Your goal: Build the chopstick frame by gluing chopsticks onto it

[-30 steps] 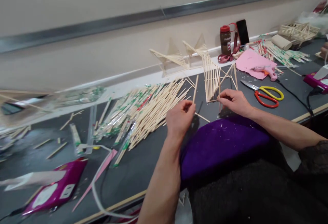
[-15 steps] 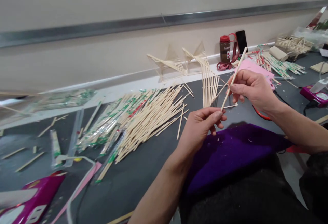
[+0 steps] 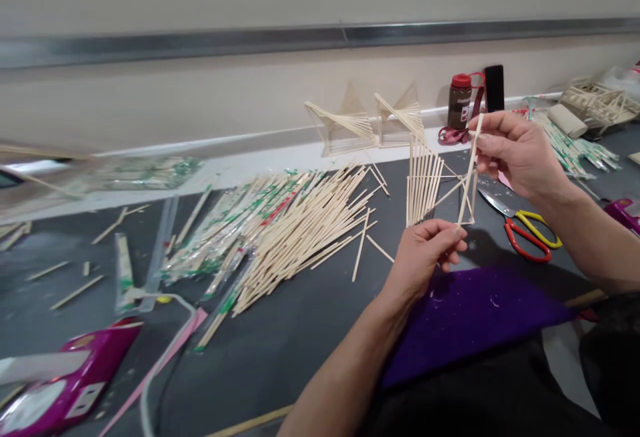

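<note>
Between both hands a single pale wooden chopstick (image 3: 469, 174) is held up at a steep slant. My left hand (image 3: 433, 250) pinches its lower end between thumb and fingers. The upper end sits in the closed fingers of my right hand (image 3: 517, 150). Just behind them on the table stands a stick structure (image 3: 423, 187) with a fan of several parallel sticks, partly covered by my left hand. Red-and-yellow-handled scissors (image 3: 523, 224) lie below my right hand. To the left spreads a big pile of loose chopsticks (image 3: 305, 230).
Wrapped chopsticks (image 3: 225, 224) lie beside the pile. Two twisted stick models (image 3: 345, 124) stand against the wall, near a red-capped bottle (image 3: 459, 104) and a phone (image 3: 494, 88). A magenta device (image 3: 75, 370) with a cable is at front left. Purple cloth (image 3: 480, 317) lies near my lap.
Both hands have shifted slightly, and my right hand now grips the chopstick nearer its top end. The view has turned a little, and the scissors have come into full sight.
</note>
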`<state>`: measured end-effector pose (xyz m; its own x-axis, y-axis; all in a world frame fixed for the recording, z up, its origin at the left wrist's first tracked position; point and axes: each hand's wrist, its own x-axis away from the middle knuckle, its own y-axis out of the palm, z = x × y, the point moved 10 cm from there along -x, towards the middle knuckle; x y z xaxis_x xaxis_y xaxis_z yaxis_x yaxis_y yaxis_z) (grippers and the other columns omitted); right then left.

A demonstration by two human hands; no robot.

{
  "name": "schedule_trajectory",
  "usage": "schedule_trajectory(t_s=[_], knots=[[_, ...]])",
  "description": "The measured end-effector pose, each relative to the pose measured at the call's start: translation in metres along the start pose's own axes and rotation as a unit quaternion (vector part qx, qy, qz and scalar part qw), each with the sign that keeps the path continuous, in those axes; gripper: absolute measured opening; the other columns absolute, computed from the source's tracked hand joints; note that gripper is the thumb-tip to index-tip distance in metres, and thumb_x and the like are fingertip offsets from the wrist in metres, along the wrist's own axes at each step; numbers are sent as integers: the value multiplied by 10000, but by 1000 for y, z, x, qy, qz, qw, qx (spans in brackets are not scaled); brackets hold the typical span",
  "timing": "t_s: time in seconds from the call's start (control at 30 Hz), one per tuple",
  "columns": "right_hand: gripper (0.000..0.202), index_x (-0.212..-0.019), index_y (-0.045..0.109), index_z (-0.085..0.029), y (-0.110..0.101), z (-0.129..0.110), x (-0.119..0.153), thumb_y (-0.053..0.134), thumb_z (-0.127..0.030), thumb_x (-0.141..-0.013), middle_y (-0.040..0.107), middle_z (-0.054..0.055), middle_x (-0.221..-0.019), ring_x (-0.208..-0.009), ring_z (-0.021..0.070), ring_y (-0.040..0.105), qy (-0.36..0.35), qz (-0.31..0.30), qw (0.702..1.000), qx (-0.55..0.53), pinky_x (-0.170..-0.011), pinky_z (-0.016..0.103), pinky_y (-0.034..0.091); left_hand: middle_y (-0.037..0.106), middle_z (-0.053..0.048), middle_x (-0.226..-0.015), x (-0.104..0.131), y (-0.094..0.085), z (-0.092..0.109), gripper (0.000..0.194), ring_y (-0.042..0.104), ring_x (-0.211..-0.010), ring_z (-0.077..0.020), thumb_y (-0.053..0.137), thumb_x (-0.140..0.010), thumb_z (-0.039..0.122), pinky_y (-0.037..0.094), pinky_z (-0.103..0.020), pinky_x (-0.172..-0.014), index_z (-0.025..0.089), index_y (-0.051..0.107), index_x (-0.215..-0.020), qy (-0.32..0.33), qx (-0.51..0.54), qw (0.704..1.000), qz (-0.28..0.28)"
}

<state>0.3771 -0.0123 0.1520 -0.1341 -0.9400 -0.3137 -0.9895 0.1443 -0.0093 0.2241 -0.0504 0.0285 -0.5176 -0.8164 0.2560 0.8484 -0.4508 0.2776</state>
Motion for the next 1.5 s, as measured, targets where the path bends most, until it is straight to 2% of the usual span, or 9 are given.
schedule_trajectory(t_s=[0.13,0.23,0.3,0.47,0.7,0.83,0.97,1.17,1.5], knots=[[188,-960,671,-192,1,-4,-27,762,-283,-824,630,-8,-716,-542,73,596,15,-22,1000,6,-416,182,395,648,6,-575,-16,-3,9,152,502,-436,-58,744,-693,308,352,-195,-421,168,687,-670,17,19,999,31],[127,-881,680,-168,-4,7,-44,746,-272,-848,637,1,-686,-533,67,601,48,-21,999,8,-409,165,393,644,3,-566,-24,-8,2,193,505,-426,-56,764,-696,334,332,-185,-394,159,688,-668,15,61,997,45],[128,-842,676,-161,-11,21,-55,735,-272,-864,642,6,-674,-527,64,603,83,-6,996,10,-403,158,391,639,-2,-557,-29,-12,-11,258,499,-410,-57,755,-728,394,318,-181,-371,151,686,-672,-7,104,994,42],[119,-804,682,-169,-29,73,-71,698,-246,-894,687,23,-700,-529,66,611,193,12,981,19,-389,157,395,611,-8,-525,-35,-15,-51,375,475,-369,-57,662,-852,462,295,-169,-331,126,682,-687,-129,213,968,21],[100,-793,686,-153,-32,112,-74,677,-161,-892,700,29,-690,-484,56,603,260,20,965,18,-370,140,392,680,-70,-654,-37,-5,-64,458,564,-458,-77,453,-1005,408,360,-163,-361,72,725,-852,-189,364,912,23],[111,-783,680,-133,-22,123,-71,670,-135,-893,684,25,-656,-446,47,586,289,14,957,27,-357,129,383,689,-87,-676,-41,-4,-67,512,567,-473,-88,380,-1030,412,372,-172,-369,66,725,-876,-195,391,899,24],[115,-791,688,-128,-17,128,-72,653,-119,-900,684,31,-651,-443,50,581,290,7,957,28,-357,135,384,686,-75,-692,-47,-5,-64,480,556,-480,-83,424,-1017,421,376,-170,-383,71,730,-896,-169,398,901,15],[136,-797,696,-123,-20,136,-70,617,-87,-902,685,40,-659,-438,53,579,291,2,957,18,-354,140,383,676,-55,-677,-50,-1,-61,422,532,-452,-74,520,-975,433,350,-174,-377,80,738,-898,-146,396,907,-2],[76,-783,695,-148,-20,148,-69,702,-169,-856,691,31,-664,-451,58,581,289,-1,957,20,-352,146,376,680,-46,-667,-53,-2,-55,372,508,-423,-70,563,-951,416,337,-187,-378,99,743,-879,-124,385,915,2]])
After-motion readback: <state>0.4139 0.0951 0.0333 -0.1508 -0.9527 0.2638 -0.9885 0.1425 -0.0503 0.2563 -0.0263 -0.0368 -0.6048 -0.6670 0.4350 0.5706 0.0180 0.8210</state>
